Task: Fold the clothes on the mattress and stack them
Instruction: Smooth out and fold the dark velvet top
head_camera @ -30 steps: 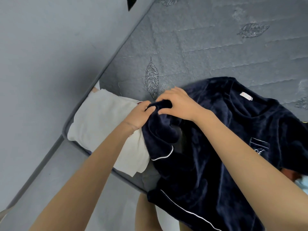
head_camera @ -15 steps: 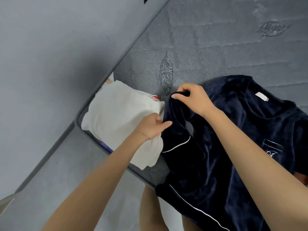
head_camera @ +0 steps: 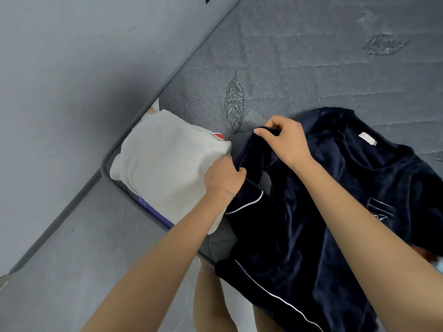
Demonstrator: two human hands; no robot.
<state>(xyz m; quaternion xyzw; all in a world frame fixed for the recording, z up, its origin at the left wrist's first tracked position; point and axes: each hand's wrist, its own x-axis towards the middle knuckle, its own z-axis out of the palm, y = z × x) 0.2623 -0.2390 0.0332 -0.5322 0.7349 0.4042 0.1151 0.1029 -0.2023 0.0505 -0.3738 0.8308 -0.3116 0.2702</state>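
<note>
Seen from the head camera, a dark navy velvet top (head_camera: 335, 226) lies spread on the grey quilted mattress (head_camera: 311, 68), its neckline toward the far side and a small pale label (head_camera: 367, 138) showing inside the collar. Thin white piping runs along its hem and sleeve cuff, and a chest pocket (head_camera: 381, 209) outlined in white sits toward the right. The top's near edge hangs over the mattress corner, in front of the person's bare legs.

The right hand (head_camera: 285, 142) reaches over the sleeve side of the top, with its thumb and curled fingers pinching a raised fold of the navy fabric. The left hand (head_camera: 224, 176) sits lower and just left of it, fingers curled round the same sleeve's fabric, above the piped cuff. Between the two hands the sleeve is bunched and lifted off the mattress.

Just left of the left hand, touching its knuckles, a folded white garment (head_camera: 167, 164) rests at the mattress corner, on top of other folded pieces; a red sliver (head_camera: 218, 136) and a purple edge (head_camera: 153, 212) peek out from under it. A stitched leaf motif (head_camera: 234, 101) marks the mattress beyond the hands. Grey wall and floor fill the left side.
</note>
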